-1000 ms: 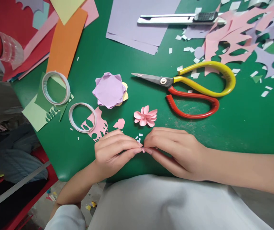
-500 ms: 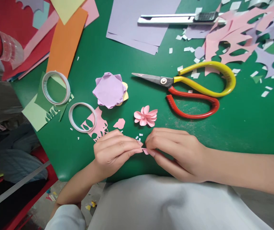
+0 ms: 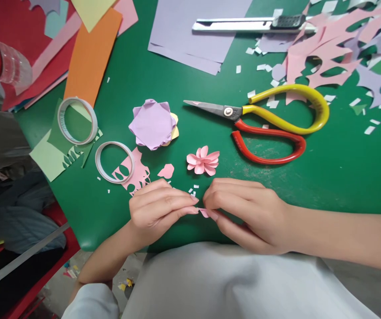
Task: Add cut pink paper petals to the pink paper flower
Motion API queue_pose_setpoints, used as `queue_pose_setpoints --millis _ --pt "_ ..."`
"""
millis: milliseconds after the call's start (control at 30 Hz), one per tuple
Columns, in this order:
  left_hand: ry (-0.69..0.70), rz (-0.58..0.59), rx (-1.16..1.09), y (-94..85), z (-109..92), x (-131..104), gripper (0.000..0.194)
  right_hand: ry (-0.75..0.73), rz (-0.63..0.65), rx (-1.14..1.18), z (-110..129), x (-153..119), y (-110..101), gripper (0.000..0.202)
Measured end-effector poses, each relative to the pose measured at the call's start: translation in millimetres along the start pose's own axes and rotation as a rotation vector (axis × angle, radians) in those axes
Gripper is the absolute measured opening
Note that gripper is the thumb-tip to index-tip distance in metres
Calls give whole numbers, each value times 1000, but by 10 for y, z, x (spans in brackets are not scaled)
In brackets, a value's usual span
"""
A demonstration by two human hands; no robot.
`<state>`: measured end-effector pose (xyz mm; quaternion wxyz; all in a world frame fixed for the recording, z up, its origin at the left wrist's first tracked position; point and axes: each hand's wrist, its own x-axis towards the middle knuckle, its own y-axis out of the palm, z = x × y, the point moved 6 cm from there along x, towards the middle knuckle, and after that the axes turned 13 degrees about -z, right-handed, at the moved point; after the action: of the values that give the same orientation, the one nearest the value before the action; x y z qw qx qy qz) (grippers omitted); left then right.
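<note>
Near the table's front edge, my left hand [image 3: 162, 208] and my right hand [image 3: 248, 212] pinch a small pink paper piece [image 3: 204, 212] between them, fingertips almost meeting. Most of that piece is hidden by the fingers. Just beyond my right hand lies a pink paper flower [image 3: 203, 161] with layered petals. A loose pink paper petal [image 3: 166, 171] rests beyond my left hand, beside a cut pink paper scrap [image 3: 137, 170]. Farther off sits a folded purple paper flower [image 3: 152, 124] with a yellow part showing under its right side.
Scissors [image 3: 237, 113] with yellow and red handles lie right of the flowers. Two tape rolls [image 3: 96, 161] are at the left. A utility knife [image 3: 243, 25] lies on purple sheets [image 3: 190, 44]. Paper offcuts [image 3: 335, 57] fill the far right; a bottle [image 3: 12, 66] stands far left.
Both hands keep their pinch on the pink paper piece, with only a very slight shift of the fingers. The objects on the table stay where they were.
</note>
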<state>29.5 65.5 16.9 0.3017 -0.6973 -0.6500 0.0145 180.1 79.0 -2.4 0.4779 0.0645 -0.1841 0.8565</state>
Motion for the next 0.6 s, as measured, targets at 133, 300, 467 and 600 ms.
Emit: queue_pose_setpoints --millis 133,300,467,600 --pt "-7 1 -7 -15 17 -13 4 -12 -10 6 7 11 -10 17" --pt "-9 -20 9 -72 46 -3 7 -9 -55 -4 10 36 -73 19" --pt "-65 -86 69 -125 80 -18 14 -55 -86 -57 29 85 -153 16" --pt "-386 -102 -223 -136 154 -111 24 -104 -126 -145 51 152 -289 19"
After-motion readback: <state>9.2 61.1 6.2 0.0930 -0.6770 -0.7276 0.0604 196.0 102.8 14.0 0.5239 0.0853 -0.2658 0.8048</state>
